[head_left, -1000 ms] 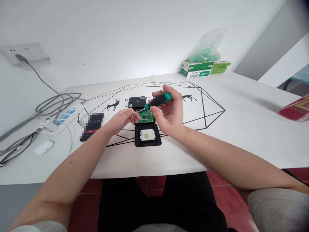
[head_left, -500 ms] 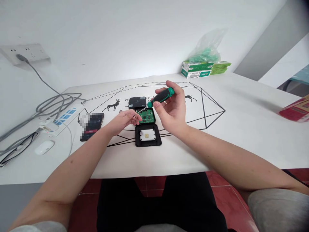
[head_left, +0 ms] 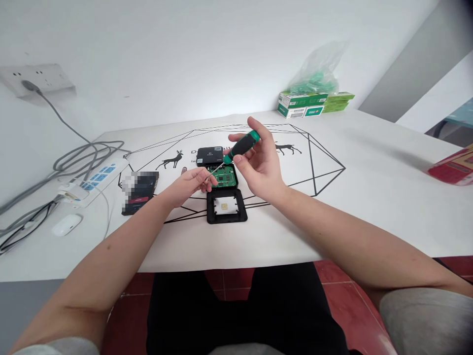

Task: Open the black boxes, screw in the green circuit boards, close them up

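We grip the green-and-black screwdriver (head_left: 242, 147) by its handle in our right hand (head_left: 265, 165), its shaft slanting down toward eight o'clock. Our left hand (head_left: 189, 184) has its fingers closed around the lower shaft, which hides the tip, at the nine o'clock edge of the green circuit board (head_left: 224, 176). The board sits in a black housing on the bench (head_left: 362, 212). From the board, the open black cover (head_left: 241, 213) with a pale plate inside lies just beside it at six o'clock, and a closed black box (head_left: 210, 156) near eleven. Toward nine lie a dark, partly pixelated device (head_left: 143, 191) and, farther out, the power strip (head_left: 101, 178). Green-and-white boxes (head_left: 303, 100) stand near two, under a plastic bag (head_left: 318, 74).
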A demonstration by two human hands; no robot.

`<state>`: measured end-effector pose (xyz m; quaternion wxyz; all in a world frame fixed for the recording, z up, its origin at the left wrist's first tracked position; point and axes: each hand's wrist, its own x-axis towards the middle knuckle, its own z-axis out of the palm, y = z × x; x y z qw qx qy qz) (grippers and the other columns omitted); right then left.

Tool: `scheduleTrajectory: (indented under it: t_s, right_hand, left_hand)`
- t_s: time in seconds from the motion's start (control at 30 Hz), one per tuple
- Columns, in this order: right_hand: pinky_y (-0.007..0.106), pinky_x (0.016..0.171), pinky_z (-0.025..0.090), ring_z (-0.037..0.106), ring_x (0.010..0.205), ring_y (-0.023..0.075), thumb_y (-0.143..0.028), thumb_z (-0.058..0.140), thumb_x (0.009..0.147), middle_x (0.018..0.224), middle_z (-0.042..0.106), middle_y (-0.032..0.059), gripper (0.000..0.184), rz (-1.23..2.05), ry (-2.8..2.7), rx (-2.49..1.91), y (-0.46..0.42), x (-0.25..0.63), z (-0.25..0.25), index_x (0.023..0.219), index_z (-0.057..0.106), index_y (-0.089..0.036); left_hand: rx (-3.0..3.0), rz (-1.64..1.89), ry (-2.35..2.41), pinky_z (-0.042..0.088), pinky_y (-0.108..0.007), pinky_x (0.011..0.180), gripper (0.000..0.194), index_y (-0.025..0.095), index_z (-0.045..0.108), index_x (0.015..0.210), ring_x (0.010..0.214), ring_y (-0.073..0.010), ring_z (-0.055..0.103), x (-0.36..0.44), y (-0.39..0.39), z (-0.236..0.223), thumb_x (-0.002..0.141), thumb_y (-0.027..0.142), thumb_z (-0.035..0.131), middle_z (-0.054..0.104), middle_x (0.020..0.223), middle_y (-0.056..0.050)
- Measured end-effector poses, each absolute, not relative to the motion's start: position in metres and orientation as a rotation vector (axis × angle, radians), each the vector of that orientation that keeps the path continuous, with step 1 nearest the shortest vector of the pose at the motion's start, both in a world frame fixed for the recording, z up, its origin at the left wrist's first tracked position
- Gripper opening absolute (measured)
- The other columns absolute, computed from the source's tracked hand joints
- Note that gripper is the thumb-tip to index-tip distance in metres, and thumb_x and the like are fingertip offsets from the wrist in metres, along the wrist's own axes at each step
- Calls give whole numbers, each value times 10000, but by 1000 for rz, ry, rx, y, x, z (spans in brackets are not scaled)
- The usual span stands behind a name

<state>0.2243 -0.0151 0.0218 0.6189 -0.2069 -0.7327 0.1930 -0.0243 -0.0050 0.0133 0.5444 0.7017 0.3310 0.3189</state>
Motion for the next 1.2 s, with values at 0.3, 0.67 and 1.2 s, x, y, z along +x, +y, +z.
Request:
scheduleTrajectory:
  t_s: [0.3,0.67,1.2]
  right_hand:
    - [545,1050,690,704,1287,276,-669,588,1038,1566,576,86,782,403,-1609,-484,-14,223,25,1694,214,-466]
    - [557,928,718,733,1204,301,-739,586,1000,1423,637,101,777,411,-1660,-589,-24,226,27,1649,280,-441]
    - [528,798,732,735,1136,330,-680,727,910,1239,687,85,702,447,-1807,-565,-5,245,14,1502,533,-357]
  left_hand:
    - [1838,983,857,495,-346,784,551,219,698,946,768,-189,567,-14,-17,17,1040,750,589,644,807,-30]
    - [2126,931,1014,501,-444,962,717,239,663,1093,1014,-274,612,-11,-22,18,1038,875,337,697,1099,-100]
    - [2558,355,986,195,-694,1315,858,259,555,1592,1630,-466,243,-29,-9,14,939,806,662,434,1710,-187]
